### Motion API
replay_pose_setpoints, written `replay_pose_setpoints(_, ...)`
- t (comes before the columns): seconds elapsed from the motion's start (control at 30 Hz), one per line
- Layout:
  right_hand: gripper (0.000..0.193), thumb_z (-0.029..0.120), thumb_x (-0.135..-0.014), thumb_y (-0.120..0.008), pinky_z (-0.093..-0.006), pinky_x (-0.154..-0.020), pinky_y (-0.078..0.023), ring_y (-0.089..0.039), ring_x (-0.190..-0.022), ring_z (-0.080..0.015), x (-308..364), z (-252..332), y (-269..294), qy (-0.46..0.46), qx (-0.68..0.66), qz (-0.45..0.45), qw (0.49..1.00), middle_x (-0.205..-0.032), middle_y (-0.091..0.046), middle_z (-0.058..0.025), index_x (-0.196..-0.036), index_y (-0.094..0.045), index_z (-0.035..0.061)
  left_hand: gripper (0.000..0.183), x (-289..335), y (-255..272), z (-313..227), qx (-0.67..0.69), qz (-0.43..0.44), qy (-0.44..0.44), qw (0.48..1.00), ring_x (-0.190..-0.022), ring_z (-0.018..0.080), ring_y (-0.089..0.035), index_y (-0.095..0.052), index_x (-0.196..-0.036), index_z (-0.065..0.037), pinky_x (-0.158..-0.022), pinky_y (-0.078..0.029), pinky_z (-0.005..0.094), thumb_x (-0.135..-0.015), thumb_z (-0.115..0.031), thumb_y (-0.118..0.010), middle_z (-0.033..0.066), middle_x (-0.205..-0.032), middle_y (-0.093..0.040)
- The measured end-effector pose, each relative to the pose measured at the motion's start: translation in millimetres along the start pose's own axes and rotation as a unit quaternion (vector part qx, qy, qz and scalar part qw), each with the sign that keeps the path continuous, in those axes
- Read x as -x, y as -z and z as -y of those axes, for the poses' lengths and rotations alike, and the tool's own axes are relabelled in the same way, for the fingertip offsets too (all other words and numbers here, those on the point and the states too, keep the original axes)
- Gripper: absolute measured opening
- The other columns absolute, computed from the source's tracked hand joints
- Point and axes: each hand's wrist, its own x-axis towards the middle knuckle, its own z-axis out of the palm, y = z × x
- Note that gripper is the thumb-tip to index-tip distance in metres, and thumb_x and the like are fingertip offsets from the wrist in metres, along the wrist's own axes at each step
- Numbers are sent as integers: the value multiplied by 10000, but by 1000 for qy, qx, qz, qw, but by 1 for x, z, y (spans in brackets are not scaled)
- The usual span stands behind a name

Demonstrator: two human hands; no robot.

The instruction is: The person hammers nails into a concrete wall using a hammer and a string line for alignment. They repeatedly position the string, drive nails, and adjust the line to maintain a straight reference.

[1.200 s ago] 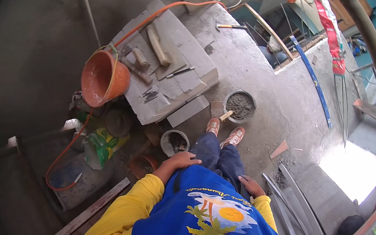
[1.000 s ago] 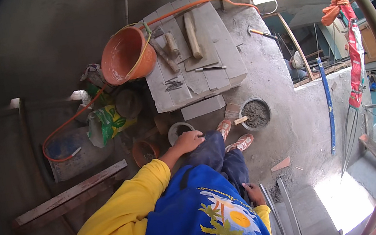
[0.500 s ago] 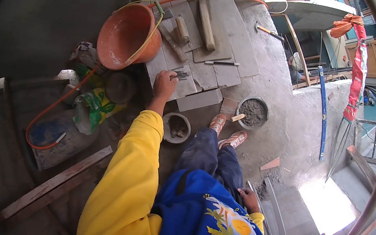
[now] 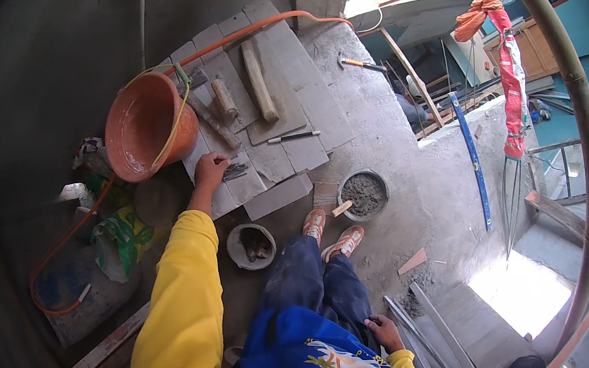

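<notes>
My left hand [image 4: 210, 171] is at the near left edge of the stack of grey tiles [image 4: 326, 114]. Its fingers are pinched together beside a small pile of thin dark pieces that look like nails [image 4: 235, 171]; what sits between the fingertips is hidden. My right hand [image 4: 386, 332] hangs low at my right thigh, fingers loosely extended against the trousers, with no object visible in it. On the tiles lie a black-and-white marker-like stick [image 4: 293, 137], a wooden piece [image 4: 259, 82], a short wooden handle [image 4: 225, 101] and a hammer-like tool with a wooden handle [image 4: 214, 121].
An orange bucket [image 4: 149, 126] stands left of the tiles, with an orange hose [image 4: 241, 32] behind. On the floor are a pail of mortar [image 4: 365, 195], another pail [image 4: 251, 247] and metal bars [image 4: 446, 329]. A hammer [image 4: 362, 64] and blue level [image 4: 472, 161] lie right. A bamboo pole [image 4: 581, 95] rises at right.
The view has turned, so the tiles and bucket appear further left and lower. My left hand stays by the small dark pile; my right hand remains beside my thigh.
</notes>
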Motion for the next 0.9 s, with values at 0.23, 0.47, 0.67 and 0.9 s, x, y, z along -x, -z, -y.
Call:
replay_pose_setpoints(0.23, 555, 331, -914, -783, -352, -993, -517, -700, -1111, -251, -1, -10, -3, -2, -1, -5, 1000, -1204, -736, -199, -1319, -665, -29, 209, -14, 2, 0, -53, 36, 0, 998, -902, 319, -709, -750, -927, -57, -830, -548, 419, -826, -229, -811, 136, -926, -736)
replay_pose_setpoints(0.47, 539, 331, -916, -782, -347, -979, -521, -701, -1098, -247, -1, -11, 0, 9, -5, -7, 1000, -1189, -741, -193, -1307, -674, -24, 157, -10, 3, -8, -202, -3, -128, 971, -1056, 356, -625, -704, -982, -95, -919, -509, 480, -884, -209, -749, 131, -1030, -674)
replay_pose_setpoints(0.67, 530, 337, -916, -779, -347, -973, -520, -701, -1092, -241, -6, -20, -2, 4, -19, -7, 1000, -1170, -745, -196, -1295, -682, -21, 178, 5, 16, -24, -193, 16, -108, 975, -1085, 368, -604, -687, -1061, -77, -948, -494, 481, -915, -175, -708, 137, -1055, -671)
replay_pose_setpoints(0.9, 539, 427, -968, -681, -396, -1032, -491, -680, -1186, -325, -7, -9, -1, 49, 67, 0, 997, -1254, -717, -220, -1323, -677, 21, 194, 25, 28, -14, -184, -60, -185, 963, -1076, 362, -599, -689, -1102, -65, -942, -491, 473, -925, -143, -695, 137, -1038, -660)
